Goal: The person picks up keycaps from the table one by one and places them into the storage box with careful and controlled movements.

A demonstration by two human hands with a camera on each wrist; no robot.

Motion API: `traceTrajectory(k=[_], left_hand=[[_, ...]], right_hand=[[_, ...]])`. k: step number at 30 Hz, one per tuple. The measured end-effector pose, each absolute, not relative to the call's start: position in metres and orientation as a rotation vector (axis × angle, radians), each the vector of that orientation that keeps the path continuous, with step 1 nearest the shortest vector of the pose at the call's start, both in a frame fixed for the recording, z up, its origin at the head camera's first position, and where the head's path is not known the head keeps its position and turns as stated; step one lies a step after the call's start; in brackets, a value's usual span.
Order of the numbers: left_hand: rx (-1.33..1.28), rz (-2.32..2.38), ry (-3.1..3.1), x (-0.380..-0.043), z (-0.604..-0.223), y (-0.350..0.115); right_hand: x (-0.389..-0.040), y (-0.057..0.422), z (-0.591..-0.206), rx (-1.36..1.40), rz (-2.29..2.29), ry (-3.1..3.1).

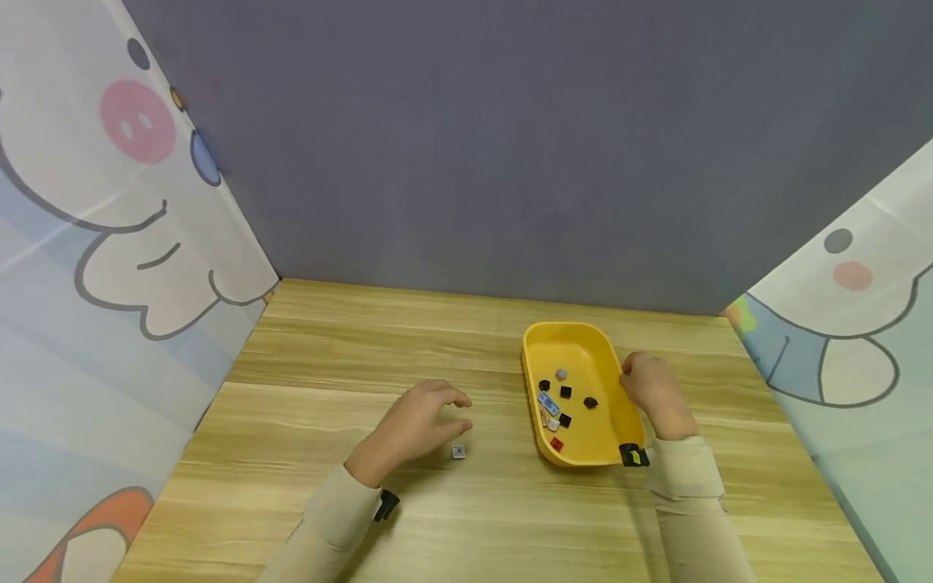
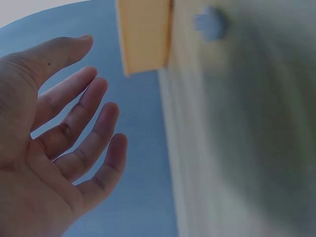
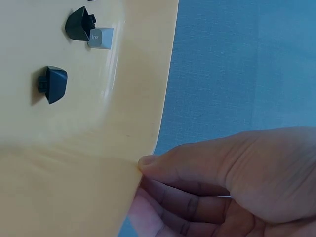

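My right hand [image 1: 653, 394] pinches the right rim of a yellow plastic tray [image 1: 611, 437], thumb on the inner side in the right wrist view. Several keyboard keycaps lie in the tray, among them a light blue long keycap [image 1: 548, 403], a red keycap [image 1: 557, 444] and black ones. In the right wrist view a grey keycap marked "Ins" [image 3: 102, 38] touches a black keycap [image 3: 79, 23]. My left hand [image 1: 413, 425] hovers over the table with relaxed, parted fingers and holds nothing. Just below its thumb lies a single light keycap [image 1: 458, 452], blurred in the left wrist view.
The tray stands on a wood-grain table [image 1: 328, 340], right of the middle. A grey panel [image 1: 466, 146] rises behind the table. Cartoon-printed sheets [image 1: 182, 267] flank both sides. Dark camera mounts [image 1: 386, 505] sit on both wrists.
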State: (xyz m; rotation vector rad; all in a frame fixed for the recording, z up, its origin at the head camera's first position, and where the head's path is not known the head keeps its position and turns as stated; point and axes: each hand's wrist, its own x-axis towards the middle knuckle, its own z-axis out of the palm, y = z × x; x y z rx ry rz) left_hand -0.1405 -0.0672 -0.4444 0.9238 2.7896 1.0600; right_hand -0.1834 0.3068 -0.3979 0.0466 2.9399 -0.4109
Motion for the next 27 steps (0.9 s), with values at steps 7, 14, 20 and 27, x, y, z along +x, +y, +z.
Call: traceTrajectory(k=[7, 14, 20, 27], left_hand=[[0.887, 0.968, 2.75, -0.125, -0.466, -0.082], [0.897, 0.882, 2.778, -0.118, -0.48, -0.082], [0.898, 0.805, 2.823, -0.117, -0.482, -0.079], [0.901, 0.77, 2.844, -0.117, -0.485, -0.076]], right_hand=[[-0.183, 0.306, -0.398, 0.068, -0.398, 2.919], [-0.183, 0.307, -0.399, 0.041, -0.379, 2.943], [-0.184, 0.307, -0.399, 0.038, -0.393, 2.926], [-0.184, 0.307, -0.398, 0.049, -0.39, 2.911]])
